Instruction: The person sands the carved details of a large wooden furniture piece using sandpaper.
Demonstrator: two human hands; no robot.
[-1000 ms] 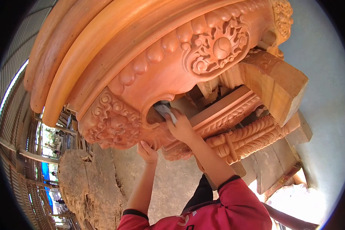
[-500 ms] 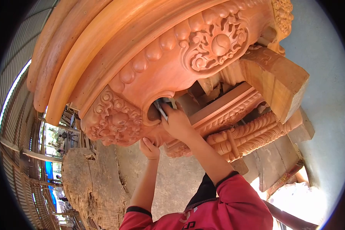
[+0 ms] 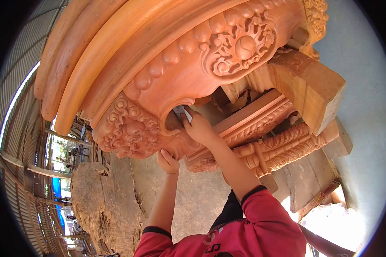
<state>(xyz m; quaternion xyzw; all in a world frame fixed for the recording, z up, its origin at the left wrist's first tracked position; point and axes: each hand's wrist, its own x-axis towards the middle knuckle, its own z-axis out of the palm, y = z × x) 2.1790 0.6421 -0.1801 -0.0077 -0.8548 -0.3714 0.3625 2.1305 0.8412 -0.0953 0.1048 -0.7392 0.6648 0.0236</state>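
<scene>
A large carved reddish-brown wooden piece (image 3: 176,79) fills the upper middle of the view. At the curved recess in its lower edge is my right hand (image 3: 197,126), its fingers closed on a folded whitish-grey sheet (image 3: 183,112) that touches the inside of the curve. My left hand (image 3: 167,162) rests against the underside of the carved corner (image 3: 131,128), its fingers bent at the wood; what they hold, if anything, is hidden.
A pale wooden block (image 3: 306,90) juts out at the right beside carved wooden parts (image 3: 278,150). A big rough slab (image 3: 105,201) lies at lower left. The blue-grey wall (image 3: 364,107) stands at the right.
My right hand has shifted slightly within the recess, and more of the sheet shows. My left hand sits slightly higher. The view has shifted slightly.
</scene>
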